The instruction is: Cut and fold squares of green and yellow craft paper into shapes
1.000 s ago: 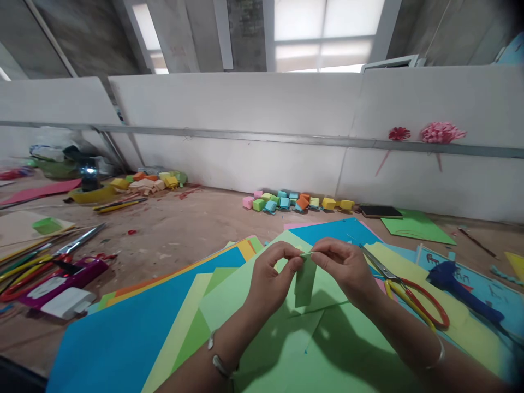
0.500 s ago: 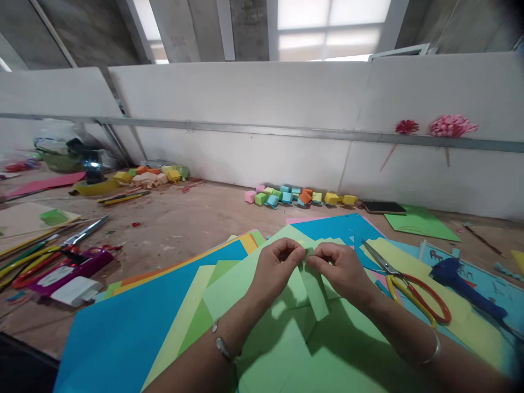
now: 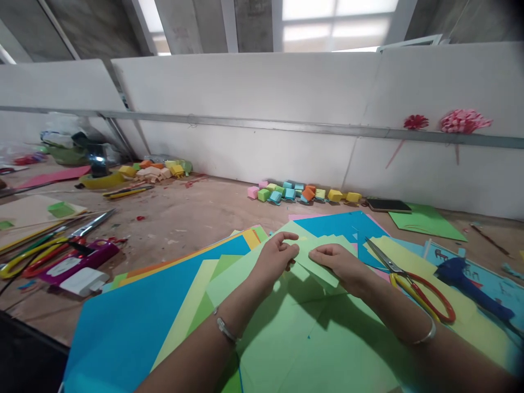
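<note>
A light green paper strip [image 3: 317, 270] is held up in front of me, slanting down to the right. My right hand [image 3: 338, 265] pinches its upper right edge between thumb and fingers. My left hand [image 3: 274, 259] is at its left edge, thumb and lower fingers closed around it, with the index finger raised apart. Part of the grip is hidden behind the paper. Beneath both hands lie large light green sheets [image 3: 286, 349], shadowed by my arms. Scissors [image 3: 409, 278] with red and yellow handles lie to the right of my right hand.
Blue sheets [image 3: 123, 327] fan out at left. Small folded paper cubes [image 3: 290, 192] line the back wall. A phone [image 3: 388, 205] lies at back right, a blue tool [image 3: 470, 284] at right. More scissors [image 3: 77, 237], a purple device [image 3: 84, 261] and a white adapter [image 3: 84, 280] are at left.
The strip has turned from hanging nearly downward to slanting right and shows more of its face. My left index finger has lifted from the thumb, and my hands are slightly farther apart.
</note>
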Motion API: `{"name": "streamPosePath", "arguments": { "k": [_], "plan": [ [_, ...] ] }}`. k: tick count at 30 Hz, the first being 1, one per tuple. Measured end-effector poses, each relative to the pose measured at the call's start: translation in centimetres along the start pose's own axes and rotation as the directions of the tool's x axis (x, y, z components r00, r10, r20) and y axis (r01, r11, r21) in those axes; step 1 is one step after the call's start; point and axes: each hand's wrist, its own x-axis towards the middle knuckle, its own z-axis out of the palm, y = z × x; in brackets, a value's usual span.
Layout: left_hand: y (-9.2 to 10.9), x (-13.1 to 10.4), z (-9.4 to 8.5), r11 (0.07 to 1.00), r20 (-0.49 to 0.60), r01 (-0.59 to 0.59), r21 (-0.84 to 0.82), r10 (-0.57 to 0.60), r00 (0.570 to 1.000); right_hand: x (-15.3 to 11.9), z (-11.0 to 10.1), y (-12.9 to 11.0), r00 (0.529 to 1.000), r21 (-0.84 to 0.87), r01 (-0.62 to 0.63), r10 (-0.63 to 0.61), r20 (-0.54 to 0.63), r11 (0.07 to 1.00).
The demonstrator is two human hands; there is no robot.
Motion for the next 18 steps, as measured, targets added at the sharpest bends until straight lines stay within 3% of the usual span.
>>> {"name": "streamPosePath", "arguments": {
  "k": [2, 3, 4, 5, 6, 8, 9, 10, 11, 13, 15, 18],
  "plan": [
    [-0.1, 0.1, -0.1, 0.993, 0.016, 0.099, -0.059, -0.098, 0.995, 0.1, -0.7, 0.0, 1.000, -0.040, 0.018, -0.019, -0.002, 0.999],
    [-0.2, 0.2, -0.2, 0.987, -0.006, 0.128, -0.092, -0.130, 0.992, 0.2, -1.0, -0.2, 0.995, -0.098, 0.085, -0.090, -0.040, 0.991],
    [-0.2, 0.4, -0.3, 0.983, -0.041, 0.139, -0.122, -0.145, 0.989, 0.2, -1.3, -0.3, 0.973, -0.186, 0.191, -0.211, -0.093, 0.964],
    [-0.3, 0.6, -0.4, 0.980, -0.080, 0.135, -0.147, -0.148, 0.986, 0.1, -1.6, -0.5, 0.921, -0.305, 0.316, -0.368, -0.131, 0.899],
    [-0.4, 0.8, -0.5, 0.979, -0.113, 0.122, -0.165, -0.142, 0.983, 0.0, -1.9, -0.7, 0.833, -0.442, 0.437, -0.538, -0.131, 0.784],
    [-0.6, 1.1, -0.7, 0.976, -0.156, 0.102, -0.190, -0.133, 0.979, -0.1, -2.2, -0.9, 0.610, -0.690, 0.568, -0.792, -0.013, 0.449],
    [-0.6, 1.2, -0.7, 0.975, -0.170, 0.096, -0.199, -0.131, 0.977, -0.2, -2.2, -0.9, 0.519, -0.775, 0.572, -0.851, 0.086, 0.270],
    [-0.6, 1.2, -0.8, 0.974, -0.178, 0.095, -0.204, -0.132, 0.975, -0.2, -2.1, -0.9, 0.459, -0.827, 0.550, -0.869, 0.182, 0.117],
    [-0.6, 1.2, -0.8, 0.974, -0.180, 0.098, -0.205, -0.135, 0.974, -0.2, -2.0, -0.8, 0.430, -0.856, 0.517, -0.866, 0.254, 0.006],
    [-0.5, 1.1, -0.7, 0.974, -0.171, 0.109, -0.198, -0.144, 0.975, -0.1, -1.7, -0.5, 0.416, -0.880, 0.467, -0.855, 0.309, -0.091],
    [-0.5, 1.0, -0.6, 0.976, -0.152, 0.121, -0.182, -0.150, 0.977, 0.2, -1.4, -0.3, 0.407, -0.888, 0.454, -0.867, 0.286, -0.080],
    [-0.5, 0.9, -0.6, 0.980, -0.105, 0.141, -0.141, -0.156, 0.982, 0.4, -1.5, -0.1, 0.411, -0.883, 0.469, -0.890, 0.195, 0.023]
  ]
}}
